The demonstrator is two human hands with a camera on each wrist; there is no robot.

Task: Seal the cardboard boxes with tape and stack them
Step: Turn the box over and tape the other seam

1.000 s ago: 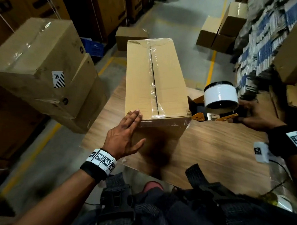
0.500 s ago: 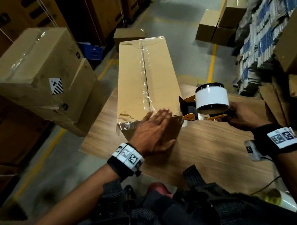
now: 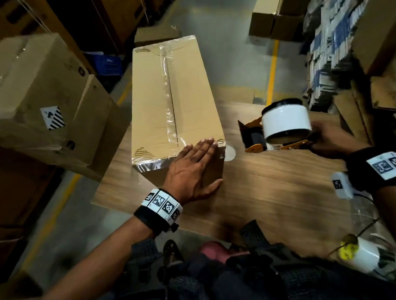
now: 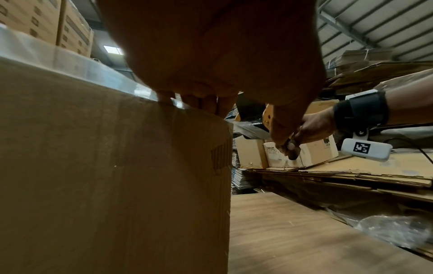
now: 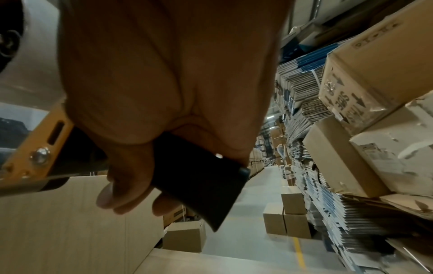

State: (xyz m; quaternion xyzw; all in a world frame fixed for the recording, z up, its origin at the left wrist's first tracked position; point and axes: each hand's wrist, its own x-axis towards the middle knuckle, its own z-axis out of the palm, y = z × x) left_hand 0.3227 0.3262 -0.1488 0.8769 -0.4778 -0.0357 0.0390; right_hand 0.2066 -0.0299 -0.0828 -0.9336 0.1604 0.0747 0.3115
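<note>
We have one long cardboard box (image 3: pixel 174 98) lying on the wooden counter (image 3: pixel 273 180), and its sealing looks nearly done: a strip of clear tape (image 3: pixel 168 94) runs the length of the top seam, and more tape wraps both end edges. What seems left, by our reading, is to smooth down the near end and then carry the box to the stack of sealed boxes (image 3: pixel 38 97) that stands to our left, beyond the counter's edge. No unsealed box shows plainly in these views, so we cannot say how many more wait.

Our left hand (image 3: pixel 193 170) lies flat against the near end of the box, fingers straight and together, fingertips at the taped top edge near the right corner, thumb spread low toward the counter. It presses and holds nothing. The left wrist view shows those fingertips on the shiny tape at the rim.

Our right hand (image 3: pixel 328 142) is curled round the black handle of the tape dispenser (image 3: pixel 280 128), a firm grip with the thumb wrapped under, as the right wrist view confirms. The dispenser, with its white roll, is held just beside the box's right side, apart from it and close over the counter.
</note>
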